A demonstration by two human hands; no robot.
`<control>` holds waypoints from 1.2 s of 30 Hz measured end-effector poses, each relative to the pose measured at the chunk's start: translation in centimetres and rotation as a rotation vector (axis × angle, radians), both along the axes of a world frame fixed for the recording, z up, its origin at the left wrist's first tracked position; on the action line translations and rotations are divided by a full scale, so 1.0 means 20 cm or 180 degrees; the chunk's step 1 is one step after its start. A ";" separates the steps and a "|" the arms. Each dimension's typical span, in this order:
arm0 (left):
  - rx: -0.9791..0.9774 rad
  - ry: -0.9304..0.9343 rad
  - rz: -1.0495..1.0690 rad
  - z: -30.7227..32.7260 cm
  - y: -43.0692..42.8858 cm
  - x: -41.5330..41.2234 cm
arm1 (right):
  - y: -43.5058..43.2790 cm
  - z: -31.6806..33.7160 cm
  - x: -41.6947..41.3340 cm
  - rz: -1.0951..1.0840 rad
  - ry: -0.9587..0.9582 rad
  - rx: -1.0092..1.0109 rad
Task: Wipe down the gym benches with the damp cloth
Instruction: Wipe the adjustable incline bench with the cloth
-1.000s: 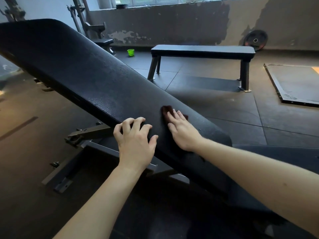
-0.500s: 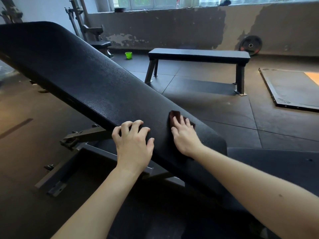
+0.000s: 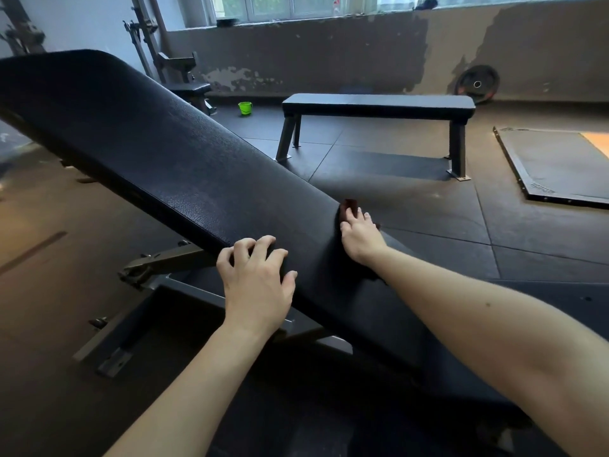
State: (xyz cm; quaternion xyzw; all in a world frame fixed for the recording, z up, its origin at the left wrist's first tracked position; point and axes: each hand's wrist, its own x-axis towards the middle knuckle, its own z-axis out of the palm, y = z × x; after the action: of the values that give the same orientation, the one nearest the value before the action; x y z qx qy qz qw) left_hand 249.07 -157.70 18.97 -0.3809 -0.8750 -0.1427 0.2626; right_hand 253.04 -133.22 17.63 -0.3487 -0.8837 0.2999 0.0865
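Observation:
A black incline bench pad [image 3: 158, 153] slopes up to the left in front of me. My left hand [image 3: 257, 278] rests on the pad's near edge with bent fingers and holds nothing. A dark reddish cloth [image 3: 350, 204] sits on the pad's far edge. My right hand [image 3: 359, 235] holds it there, fingers bent over it, so only its top corner shows. A black flat bench [image 3: 379, 107] stands farther back on the floor.
The incline bench's grey steel frame [image 3: 158, 262] lies below my left hand. A small green bucket [image 3: 245, 108] stands near the back wall. A weight plate [image 3: 478, 84] leans on the wall at right. A lifting platform [image 3: 557, 166] lies at far right.
My right hand has slid the cloth across the pad from its middle to its far edge. My left hand has stayed on the near edge.

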 end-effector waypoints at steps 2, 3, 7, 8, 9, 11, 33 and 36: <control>-0.0011 -0.0005 -0.0001 0.00 -0.01 0.01 | -0.12 0.00 0.06 0.0093 0.0130 0.0013; -0.0016 -0.0017 0.0001 0.00 -0.01 0.01 | -0.21 -0.01 0.12 0.0194 0.0214 0.0035; 0.0006 -0.0043 -0.0022 0.00 0.00 0.02 | -0.55 -0.08 0.40 0.0592 0.0493 0.0375; 0.0008 -0.0041 -0.0029 -0.01 0.00 0.02 | -0.60 -0.09 0.44 0.0686 0.0517 0.0413; 0.0009 -0.0036 -0.0037 -0.01 0.00 0.02 | -0.62 -0.10 0.48 0.0761 0.0534 0.0381; -0.0004 -0.0028 -0.0053 -0.01 -0.01 0.02 | -0.58 -0.09 0.48 0.0848 0.0530 0.0269; -0.0135 -0.0011 -0.0149 -0.02 0.03 0.02 | -0.60 -0.15 0.56 0.0927 0.0419 0.0814; -0.0155 -0.0042 -0.0125 -0.01 0.04 0.03 | -0.48 -0.11 0.40 0.0696 0.0312 0.0674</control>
State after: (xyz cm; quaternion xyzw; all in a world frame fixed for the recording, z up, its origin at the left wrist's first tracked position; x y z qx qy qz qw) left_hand 249.62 -156.87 18.69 -0.4032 -0.8723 -0.1290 0.2446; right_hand 260.97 -142.82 15.42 -0.2243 -0.9378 0.2293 0.1327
